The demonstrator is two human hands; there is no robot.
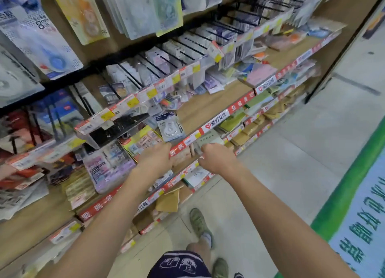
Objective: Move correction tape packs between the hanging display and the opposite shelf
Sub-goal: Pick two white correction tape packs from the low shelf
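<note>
One correction tape pack (171, 126) lies flat on the wooden shelf (200, 109), just behind the red price strip (216, 121). Left hand (155, 156) rests straight-fingered at the shelf edge just below it, holding nothing. Right hand (216, 156) curled, apparently empty. Suggest pinching the pack by its card edge, not the blister

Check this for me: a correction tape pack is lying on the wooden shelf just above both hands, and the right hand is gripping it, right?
Not quite. The head view shows the correction tape pack lying on the wooden shelf above both hands, but the right hand is not gripping it; nor is the left hand. The pack lies untouched.
</note>
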